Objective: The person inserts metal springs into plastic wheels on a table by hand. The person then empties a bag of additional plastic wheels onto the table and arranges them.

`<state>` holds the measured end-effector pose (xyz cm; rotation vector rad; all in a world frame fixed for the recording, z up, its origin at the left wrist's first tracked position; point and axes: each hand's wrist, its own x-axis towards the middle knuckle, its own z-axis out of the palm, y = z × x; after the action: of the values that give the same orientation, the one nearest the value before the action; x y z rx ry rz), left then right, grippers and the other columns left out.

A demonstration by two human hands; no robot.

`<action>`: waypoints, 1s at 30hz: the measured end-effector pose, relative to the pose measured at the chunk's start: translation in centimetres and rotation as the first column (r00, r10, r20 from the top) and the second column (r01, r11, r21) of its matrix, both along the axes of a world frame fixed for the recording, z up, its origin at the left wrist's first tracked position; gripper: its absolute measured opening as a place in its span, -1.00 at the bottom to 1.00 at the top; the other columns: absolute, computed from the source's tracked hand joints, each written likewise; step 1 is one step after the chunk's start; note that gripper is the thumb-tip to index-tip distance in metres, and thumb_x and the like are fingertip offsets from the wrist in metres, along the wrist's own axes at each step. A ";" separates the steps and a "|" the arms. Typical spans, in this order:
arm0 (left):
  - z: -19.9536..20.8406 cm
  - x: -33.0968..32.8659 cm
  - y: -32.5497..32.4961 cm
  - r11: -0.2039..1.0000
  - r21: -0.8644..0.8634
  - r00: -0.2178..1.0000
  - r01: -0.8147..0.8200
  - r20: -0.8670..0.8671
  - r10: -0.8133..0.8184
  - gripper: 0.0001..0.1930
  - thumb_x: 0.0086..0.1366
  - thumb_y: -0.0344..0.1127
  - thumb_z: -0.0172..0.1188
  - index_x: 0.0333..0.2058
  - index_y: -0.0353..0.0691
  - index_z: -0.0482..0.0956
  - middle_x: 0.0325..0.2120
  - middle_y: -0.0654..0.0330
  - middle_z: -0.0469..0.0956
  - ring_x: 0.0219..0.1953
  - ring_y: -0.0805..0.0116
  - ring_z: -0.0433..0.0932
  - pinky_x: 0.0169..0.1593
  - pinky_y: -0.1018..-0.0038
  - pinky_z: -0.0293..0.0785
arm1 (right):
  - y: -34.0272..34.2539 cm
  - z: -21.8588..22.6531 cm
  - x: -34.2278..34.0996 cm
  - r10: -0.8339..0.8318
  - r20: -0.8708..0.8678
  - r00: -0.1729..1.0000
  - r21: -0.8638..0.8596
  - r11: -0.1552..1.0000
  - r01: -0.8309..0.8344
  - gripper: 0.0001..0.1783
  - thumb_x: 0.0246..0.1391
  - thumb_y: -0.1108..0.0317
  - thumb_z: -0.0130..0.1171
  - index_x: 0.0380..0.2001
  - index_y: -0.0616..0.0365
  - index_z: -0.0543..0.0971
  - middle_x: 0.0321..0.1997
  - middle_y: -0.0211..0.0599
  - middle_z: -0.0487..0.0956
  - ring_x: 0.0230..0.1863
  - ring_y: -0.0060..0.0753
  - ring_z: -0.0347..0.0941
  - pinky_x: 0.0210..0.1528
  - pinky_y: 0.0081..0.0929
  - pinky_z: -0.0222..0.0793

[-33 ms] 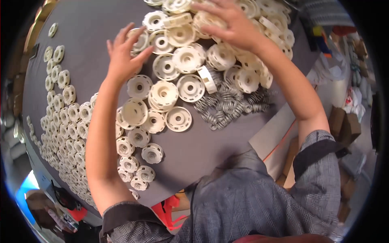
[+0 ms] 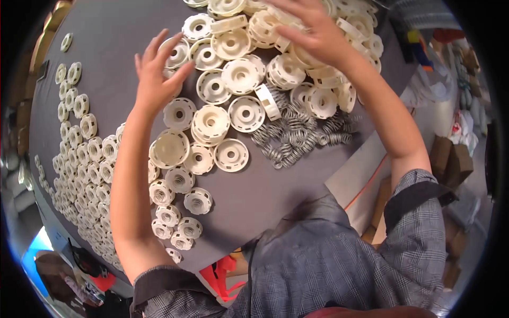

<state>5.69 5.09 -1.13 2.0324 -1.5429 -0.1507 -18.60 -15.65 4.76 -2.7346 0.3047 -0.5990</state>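
Observation:
My left hand (image 2: 158, 77) is open, its fingers spread at the left edge of a heap of cream plastic wheel-like discs (image 2: 246, 75). Its fingertips are beside a round disc (image 2: 179, 53); whether they touch it I cannot tell. Over the far part of the heap, my right hand (image 2: 321, 34) has its fingers stretched apart and slightly blurred, with nothing visibly gripped. It partly hides the discs under it. Loose grey metal coil springs (image 2: 291, 138) lie in a pile at the heap's near side. Several smaller discs (image 2: 199, 200) near my left forearm have springs inside.
Many small cream rings (image 2: 87, 153) spread over the left side of the grey-covered table (image 2: 265, 185). A red bag or strap (image 2: 220, 275) hangs below the near edge. Brown boxes (image 2: 450, 161) stand at the right, beyond the table.
My right hand has shifted slightly right over the heap. My left hand is slightly further left, still spread. The whole scene sits slightly further left in the view.

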 end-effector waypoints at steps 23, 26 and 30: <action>-2.4 -21.1 25.3 0.836 -0.007 0.760 -0.548 0.414 0.502 0.06 -0.12 0.27 0.29 0.22 -0.25 0.04 0.18 -0.09 0.06 0.27 -0.01 -0.02 0.25 -0.11 -0.22 | 27.3 -9.7 -10.8 0.148 0.295 0.944 0.128 0.973 -0.193 -0.45 0.04 0.07 0.06 0.11 0.00 0.37 0.23 -0.27 0.30 0.31 -0.14 0.08 0.33 -0.05 -0.24; -3.5 -21.2 25.0 0.813 -0.072 0.716 -0.578 0.433 0.547 -0.08 0.02 0.11 0.22 0.23 -0.26 0.02 0.17 0.06 0.15 0.27 0.07 0.03 0.26 -0.16 -0.31 | 27.7 -9.7 -11.1 0.114 0.349 0.930 0.034 0.990 -0.134 -0.44 0.02 0.08 0.09 0.11 -0.01 0.38 0.22 -0.30 0.31 0.30 -0.17 0.10 0.33 -0.06 -0.24; -3.7 -20.7 27.2 0.771 0.005 0.680 -0.637 0.475 0.559 -0.16 0.05 -0.01 0.22 0.22 -0.25 0.06 0.17 0.14 0.18 0.26 0.12 0.07 0.26 -0.18 -0.35 | 28.3 -9.6 -11.0 0.161 0.359 0.919 0.016 0.984 -0.179 -0.41 -0.02 0.09 0.12 0.10 0.00 0.38 0.20 -0.26 0.31 0.28 -0.16 0.13 0.30 -0.07 -0.16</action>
<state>-15.01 32.28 -4.83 2.7498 -1.0123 0.5024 -29.62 12.61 -4.86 -2.5059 -0.0076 -1.0026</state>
